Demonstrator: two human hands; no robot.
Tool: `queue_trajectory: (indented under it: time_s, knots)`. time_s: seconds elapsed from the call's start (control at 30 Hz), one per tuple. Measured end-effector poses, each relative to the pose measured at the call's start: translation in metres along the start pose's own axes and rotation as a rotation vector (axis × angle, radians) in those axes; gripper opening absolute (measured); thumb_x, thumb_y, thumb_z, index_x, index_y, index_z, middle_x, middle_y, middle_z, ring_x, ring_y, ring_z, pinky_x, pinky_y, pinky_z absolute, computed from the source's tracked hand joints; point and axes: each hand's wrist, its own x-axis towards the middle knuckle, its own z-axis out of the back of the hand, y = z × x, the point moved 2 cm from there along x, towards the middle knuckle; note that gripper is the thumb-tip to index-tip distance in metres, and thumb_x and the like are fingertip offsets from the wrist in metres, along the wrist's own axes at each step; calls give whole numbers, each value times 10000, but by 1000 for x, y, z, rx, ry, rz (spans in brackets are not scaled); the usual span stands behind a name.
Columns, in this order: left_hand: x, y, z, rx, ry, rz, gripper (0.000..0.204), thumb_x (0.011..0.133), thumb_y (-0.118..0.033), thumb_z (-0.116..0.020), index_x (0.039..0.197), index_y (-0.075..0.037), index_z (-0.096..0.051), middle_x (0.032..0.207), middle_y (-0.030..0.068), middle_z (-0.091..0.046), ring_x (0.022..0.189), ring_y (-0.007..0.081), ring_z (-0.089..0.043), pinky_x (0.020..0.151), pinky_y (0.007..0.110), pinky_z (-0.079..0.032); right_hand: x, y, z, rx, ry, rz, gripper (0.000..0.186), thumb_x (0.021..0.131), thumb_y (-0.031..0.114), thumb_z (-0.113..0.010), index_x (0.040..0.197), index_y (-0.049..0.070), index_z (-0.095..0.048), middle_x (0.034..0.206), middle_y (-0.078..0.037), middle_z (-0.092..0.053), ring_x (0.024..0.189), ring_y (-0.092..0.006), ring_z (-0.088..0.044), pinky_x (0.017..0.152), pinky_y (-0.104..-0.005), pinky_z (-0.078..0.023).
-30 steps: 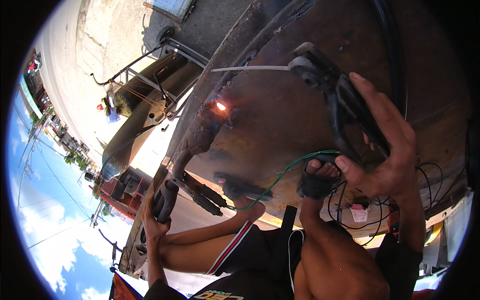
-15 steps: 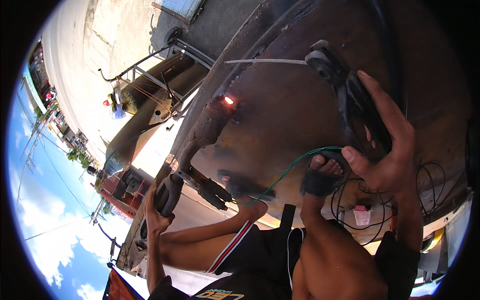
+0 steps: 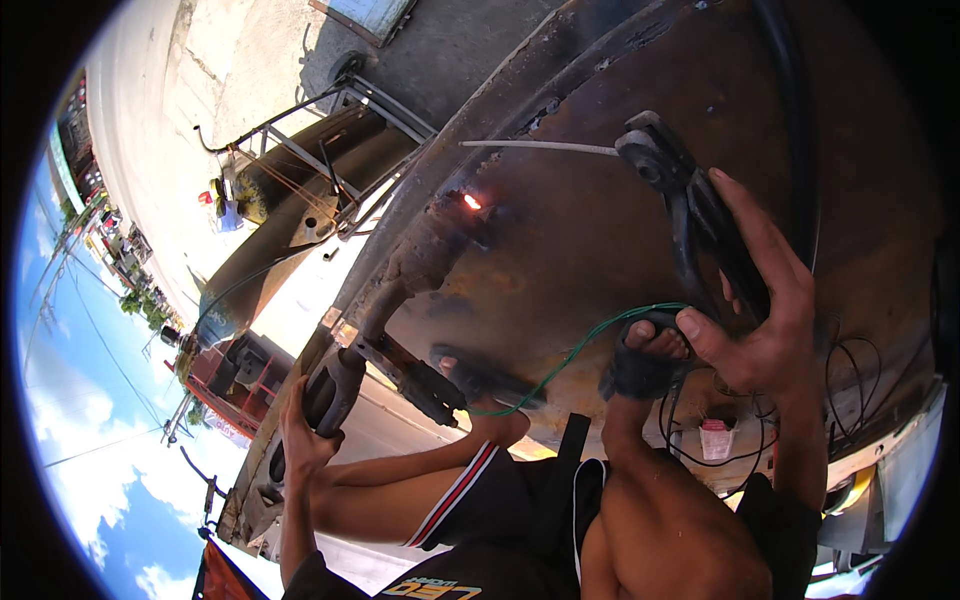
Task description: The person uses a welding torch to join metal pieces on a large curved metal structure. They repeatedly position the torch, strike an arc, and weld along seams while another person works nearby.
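Note:
My right hand [image 3: 765, 330] is closed around a black welding electrode holder [image 3: 722, 240], its thumb and fingers spread along the grip. A thin pale welding rod [image 3: 540, 147] sticks out leftward from its jaws, apart from the metal. Left of and below the rod tip, a small spot glows orange-red [image 3: 472, 202] on a weld seam of the large rusty curved metal sheet [image 3: 580, 260]. At the sheet's left edge my left hand [image 3: 308, 440] grips a dark, rounded, handle-like piece [image 3: 338, 390]. Beside that piece is a sooty metal bracket [image 3: 415, 380]; how they join is unclear.
My bare feet in dark sandals [image 3: 640, 370] rest on the sheet. A green wire [image 3: 575, 350] crosses between them. Thin black cables [image 3: 850, 380] loop at right, near a small pink cup [image 3: 716, 437]. A thick black cable [image 3: 790, 120] runs along the top right. Large metal cylinders [image 3: 270, 240] lie beyond the left edge.
The view has shifted slightly, and the glowing spot looks smaller and redder. Both hands keep their holds, with the rod still apart from the seam.

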Motion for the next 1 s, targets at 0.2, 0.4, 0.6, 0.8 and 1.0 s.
queue_trajectory:
  time_s: [0.2,0.4,0.6,0.8,1.0]
  knots:
    - [1,-3,0,42,-4,-23,940,548,-95,-763,1453,-48,-513,1241,264,-652,1162,483,-628,1037,523,-499,-5,-5,-8,-75,61,137,872,734,197,-855,1536,34,-552,1141,-166,-698,889,-273,-748,730,-366,-613]
    - [2,-7,1,42,2,2,920,549,-91,-755,1437,-51,-517,1236,267,-647,1174,491,-616,1040,532,-489,-4,-9,-21,-103,141,135,881,743,218,-827,1532,-38,-528,1177,-228,-680,938,-305,-732,819,-407,-597]
    - [2,-5,0,36,-12,-27,892,558,-82,-744,1420,-45,-519,1223,266,-644,1157,497,-617,1023,533,-491,5,-6,-22,-91,168,142,872,756,231,-824,1525,-51,-527,1163,-230,-680,914,-322,-740,804,-410,-607]
    - [2,-9,0,38,1,-26,884,564,-71,-738,1418,-32,-513,1216,265,-640,1142,496,-623,1012,532,-498,7,-4,-22,-133,186,155,873,752,238,-827,1521,-51,-532,1166,-230,-681,921,-327,-743,809,-403,-612]
    - [3,-10,0,55,-8,-54,895,568,-72,-737,1432,-31,-505,1221,263,-639,1154,495,-621,1028,530,-496,8,-3,-20,-160,186,162,871,744,236,-831,1515,-49,-541,1171,-230,-684,921,-321,-749,798,-406,-616]
